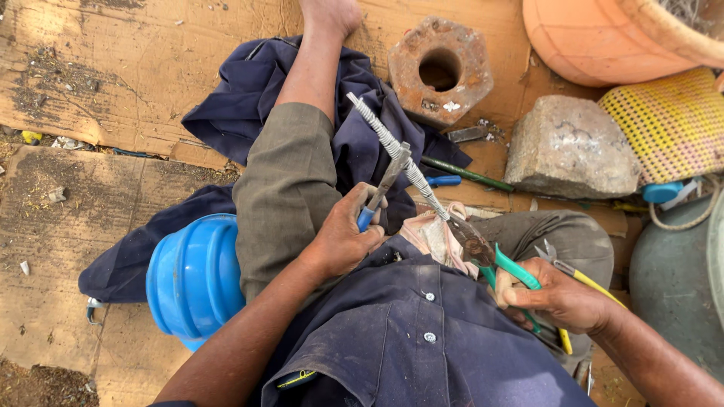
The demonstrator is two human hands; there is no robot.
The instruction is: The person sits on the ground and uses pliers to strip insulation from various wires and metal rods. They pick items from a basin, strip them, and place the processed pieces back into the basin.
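Observation:
My left hand (343, 237) grips blue-handled pliers (386, 183) whose jaws clamp a twisted bundle of grey wire (392, 147) slanting up to the left over my lap. My right hand (562, 298) holds green-handled pliers (490, 256) that bite the lower end of the same wire. Tucked in that hand is also a yellow-handled tool (584, 283). A pinkish cloth (434, 234) lies on my lap under the wire. I sit with one leg in olive trousers (283, 188) stretched forward.
Cardboard sheets (121, 68) cover the ground. A rusty hexagonal block with a hole (440, 71), a grey stone (573, 147), a blue plastic container (192, 279), a dark blue garment (249, 98), an orange pot (596, 38) and a yellow woven mat (671, 120) surround me.

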